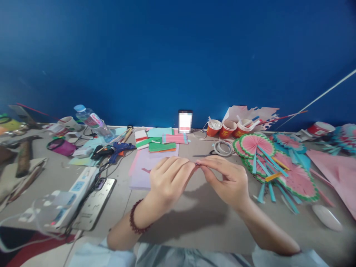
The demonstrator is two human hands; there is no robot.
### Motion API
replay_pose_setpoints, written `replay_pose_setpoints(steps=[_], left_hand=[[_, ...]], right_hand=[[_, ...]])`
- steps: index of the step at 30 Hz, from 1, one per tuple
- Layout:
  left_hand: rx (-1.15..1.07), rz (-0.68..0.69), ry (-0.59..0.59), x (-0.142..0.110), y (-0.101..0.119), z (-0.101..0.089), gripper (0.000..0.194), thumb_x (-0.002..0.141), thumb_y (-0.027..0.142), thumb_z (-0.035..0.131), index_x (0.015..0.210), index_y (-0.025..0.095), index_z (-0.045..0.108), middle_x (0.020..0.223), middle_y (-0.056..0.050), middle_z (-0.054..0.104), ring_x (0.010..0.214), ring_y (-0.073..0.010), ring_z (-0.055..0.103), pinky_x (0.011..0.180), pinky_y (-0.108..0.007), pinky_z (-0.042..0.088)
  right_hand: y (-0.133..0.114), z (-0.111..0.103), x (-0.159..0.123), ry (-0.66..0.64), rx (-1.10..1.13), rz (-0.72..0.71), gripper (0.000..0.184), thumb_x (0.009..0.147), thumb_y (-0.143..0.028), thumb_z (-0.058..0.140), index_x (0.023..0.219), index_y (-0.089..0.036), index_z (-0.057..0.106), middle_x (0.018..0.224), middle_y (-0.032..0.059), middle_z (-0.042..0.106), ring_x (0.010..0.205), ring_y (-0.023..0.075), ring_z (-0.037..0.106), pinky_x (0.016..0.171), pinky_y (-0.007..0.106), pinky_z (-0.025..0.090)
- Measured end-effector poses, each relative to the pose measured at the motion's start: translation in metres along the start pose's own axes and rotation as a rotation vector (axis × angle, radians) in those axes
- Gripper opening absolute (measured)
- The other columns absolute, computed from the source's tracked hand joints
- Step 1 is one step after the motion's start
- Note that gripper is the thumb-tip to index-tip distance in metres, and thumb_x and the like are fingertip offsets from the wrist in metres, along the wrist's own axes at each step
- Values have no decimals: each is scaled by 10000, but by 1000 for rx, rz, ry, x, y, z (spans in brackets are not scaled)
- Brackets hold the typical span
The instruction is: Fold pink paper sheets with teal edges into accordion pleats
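My left hand (172,176) and my right hand (226,178) meet above the middle of the table, fingertips pinched together. Between them is a tiny dark bit, too small to name. A beaded bracelet (137,218) circles my left wrist. Behind my left hand lies a lilac paper sheet (140,172), with green paper (162,147) and a pink pleated paper strip (175,138) beyond it. Scissors (204,155) and a roll of tape (223,148) lie just past my fingertips. Pink-and-green paper fans (257,146) with blue paper strips rest to the right of my right hand.
A lit phone (185,121) leans on the blue wall. Paper cups (228,129) stand at the back. Leftward are a power strip (75,196), a patterned phone (96,207), a glue gun (119,148), a tilted bottle (94,122) and a hammer (25,154). A white mouse (327,217) sits right.
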State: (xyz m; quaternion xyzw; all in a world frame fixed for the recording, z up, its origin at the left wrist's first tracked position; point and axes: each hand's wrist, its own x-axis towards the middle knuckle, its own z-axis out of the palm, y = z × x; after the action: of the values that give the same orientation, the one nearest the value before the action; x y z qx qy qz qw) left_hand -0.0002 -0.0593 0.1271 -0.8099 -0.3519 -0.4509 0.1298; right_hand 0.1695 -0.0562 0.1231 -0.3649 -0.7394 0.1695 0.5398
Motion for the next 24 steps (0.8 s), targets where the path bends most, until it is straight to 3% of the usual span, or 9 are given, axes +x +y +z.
replay_pose_setpoints(steps=[10, 15, 19, 24], left_hand=[[52, 51, -26, 0, 1, 1, 48, 810, 130, 634, 818, 160, 597, 704, -26, 661, 664, -146, 601, 651, -276, 450], [-152, -196, -114, 2, -5, 6, 74, 859, 230, 592, 822, 172, 616, 750, -41, 669, 708, -148, 600, 656, -264, 459], [-391, -375, -250, 6, -10, 8, 144, 875, 267, 572, 805, 177, 658, 712, -29, 675, 628, -121, 589, 577, -228, 448], [-511, -478, -149, 6, -15, 14, 125, 832, 281, 629, 781, 190, 699, 748, -35, 716, 644, -133, 626, 585, -232, 483]], right_hand=[[10, -4, 3, -97, 159, 183, 111, 808, -166, 640, 821, -232, 729, 773, 11, 733, 706, 148, 663, 672, 263, 526], [11, 0, 5, -76, 42, 157, 97, 830, -191, 609, 794, -215, 696, 727, 13, 695, 666, 138, 626, 643, 260, 497], [14, 4, 4, -65, 49, 221, 90, 833, -222, 606, 785, -209, 681, 719, 13, 687, 655, 135, 619, 626, 255, 491], [24, 7, 3, -80, 179, 322, 99, 842, -258, 600, 845, -221, 692, 802, 21, 712, 739, 143, 653, 700, 265, 517]])
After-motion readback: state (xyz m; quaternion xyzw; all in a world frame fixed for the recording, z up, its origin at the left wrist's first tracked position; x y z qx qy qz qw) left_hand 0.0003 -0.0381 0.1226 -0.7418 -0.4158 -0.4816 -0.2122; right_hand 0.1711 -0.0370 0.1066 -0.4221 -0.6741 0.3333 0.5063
